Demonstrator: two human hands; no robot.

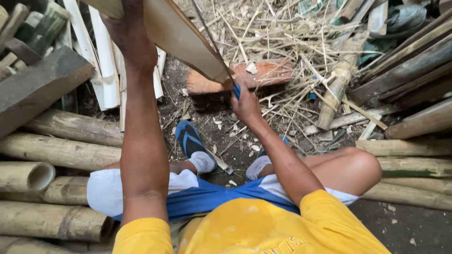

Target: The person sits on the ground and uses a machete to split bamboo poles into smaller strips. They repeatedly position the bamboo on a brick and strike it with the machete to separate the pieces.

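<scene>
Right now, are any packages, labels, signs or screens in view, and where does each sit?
No packages, signs or screens show.
Shirt lettering: pale embroidered letters on the yellow shirt, bottom centre, partly cut off by the frame edge.
Left hand: holds a tan split bamboo piece, which is unmarked.
Right hand: its grip is shut on a blue-handled blade, which has no label.

Bamboo slab (183, 37): pale tan. Knife handle (237, 90): blue. Wooden block (245, 77): reddish-orange. Shirt (249, 230): yellow. Shorts (207, 197): blue, white panels. Sandals (187, 138): blue, black straps. Socks (203, 162): white. Bamboo poles (61, 150): dull tan; split strips (106, 61) white inside.
</scene>
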